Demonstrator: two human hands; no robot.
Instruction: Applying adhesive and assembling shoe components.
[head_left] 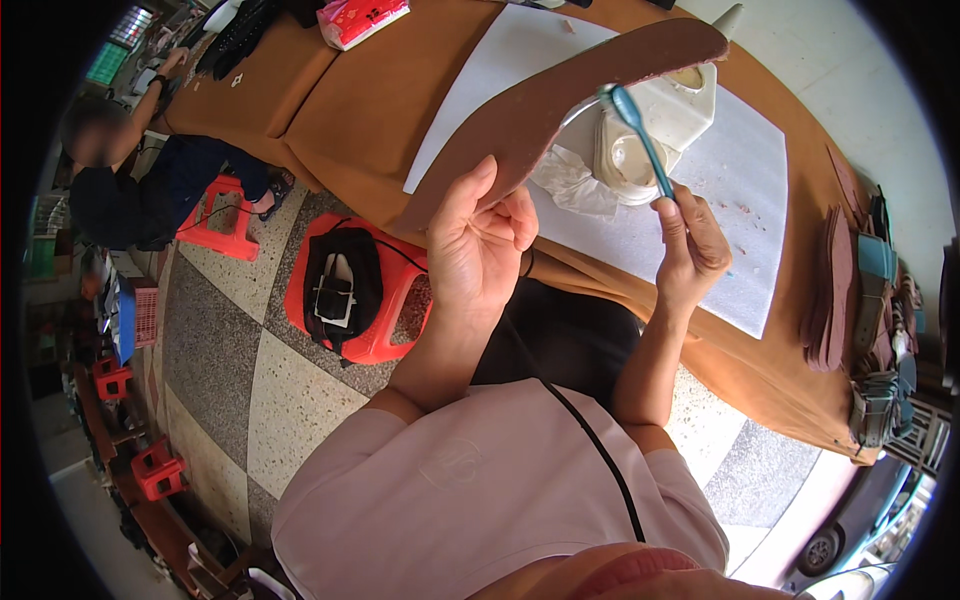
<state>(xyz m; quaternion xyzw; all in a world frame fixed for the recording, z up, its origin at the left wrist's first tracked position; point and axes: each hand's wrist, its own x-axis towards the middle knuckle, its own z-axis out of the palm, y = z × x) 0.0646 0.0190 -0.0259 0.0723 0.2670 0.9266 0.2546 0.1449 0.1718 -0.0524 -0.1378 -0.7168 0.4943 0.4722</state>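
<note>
My left hand [480, 235] grips a long, curved, brown leather-like piece [540, 105] by its lower edge, holding it raised over the table. Between the fingers of my right hand [690, 240] is a teal toothbrush [645, 140]. Its head is up against or just beside the lower edge of the brown piece; I cannot tell if they touch. Behind the brush stands a white plastic container [690, 115] with round openings, partly covered by the brown piece. Next to it are a round white cup [632, 160] and a crumpled white tissue or plastic [575, 185].
A white foam sheet [745, 240] with small scraps lies on the brown-covered table [370, 110]. Similar brown pieces [830, 290] are stacked at the right edge. A red stool [375, 345] bearing a black bag [343, 285] stands at left. Another person [130, 180] sits farther left.
</note>
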